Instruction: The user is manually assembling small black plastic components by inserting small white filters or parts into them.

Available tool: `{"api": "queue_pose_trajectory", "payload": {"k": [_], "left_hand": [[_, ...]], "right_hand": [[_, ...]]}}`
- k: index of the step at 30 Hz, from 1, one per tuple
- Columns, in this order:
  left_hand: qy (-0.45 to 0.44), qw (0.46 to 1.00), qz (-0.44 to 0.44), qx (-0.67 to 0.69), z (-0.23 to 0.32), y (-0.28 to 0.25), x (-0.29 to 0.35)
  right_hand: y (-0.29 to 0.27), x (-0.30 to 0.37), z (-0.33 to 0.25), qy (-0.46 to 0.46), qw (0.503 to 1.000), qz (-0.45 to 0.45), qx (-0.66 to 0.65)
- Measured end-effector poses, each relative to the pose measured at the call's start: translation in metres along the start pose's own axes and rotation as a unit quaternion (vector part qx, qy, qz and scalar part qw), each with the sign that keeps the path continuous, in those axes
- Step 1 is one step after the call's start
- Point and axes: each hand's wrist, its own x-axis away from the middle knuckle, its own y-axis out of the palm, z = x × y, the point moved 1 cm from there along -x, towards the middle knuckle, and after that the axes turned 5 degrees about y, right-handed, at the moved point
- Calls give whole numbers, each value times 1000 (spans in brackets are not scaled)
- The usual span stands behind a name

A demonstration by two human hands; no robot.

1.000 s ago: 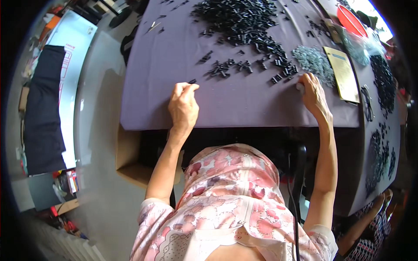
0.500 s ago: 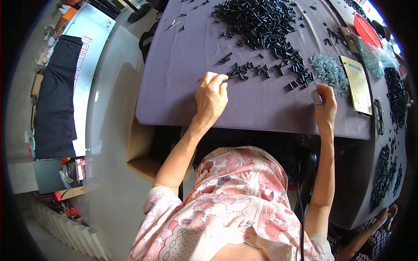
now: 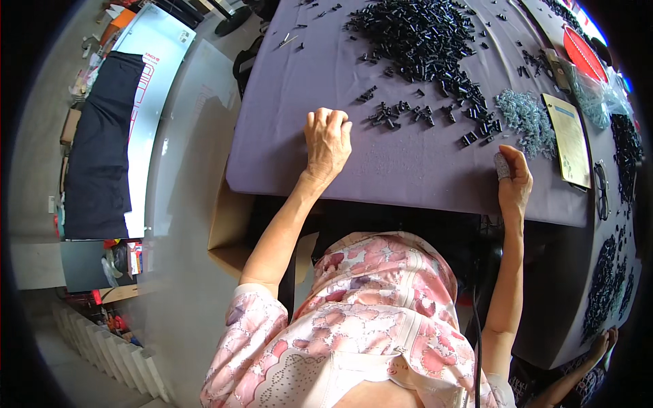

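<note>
My left hand [image 3: 328,144] is over the purple-grey tablecloth, back upward, with its fingers curled closed. What it holds, if anything, is hidden. To its right lies a loose group of small black tubular pieces [image 3: 386,117]. My right hand [image 3: 515,178] is closed in a pinch near the table's front edge, its thumb wrapped in a grey covering. Anything between those fingertips is too small to make out. Just beyond it sits a heap of small clear bluish pieces [image 3: 525,122]. Farther back spreads a large pile of black pieces [image 3: 415,37].
A yellowish card or booklet [image 3: 566,139] lies right of the clear heap, with eyeglasses [image 3: 601,190] beyond. A red basket [image 3: 583,54] and a plastic bag [image 3: 593,102] are at the far right. Another person's hands [image 3: 602,343] show lower right. An open cardboard box [image 3: 228,224] stands below the table's left corner.
My left hand has drawn leftward, away from the loose black pieces, and its fingers have curled in. My right hand has shifted slightly toward the table's front edge. The whole view has shifted a little.
</note>
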Motion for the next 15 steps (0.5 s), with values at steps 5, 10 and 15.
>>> {"api": "queue_pose_trajectory", "payload": {"k": [5,10,15], "left_hand": [[-33,996,2,-83,-25,-7,-5],[-47,992,1,-114,-19,-7,-5],[-44,996,22,-68,-11,-7,-19]], "right_hand": [[3,2,-7,2,1000,1,16],[4,2,-6,3,1000,3,10],[2,3,-4,5,1000,5,2]]}}
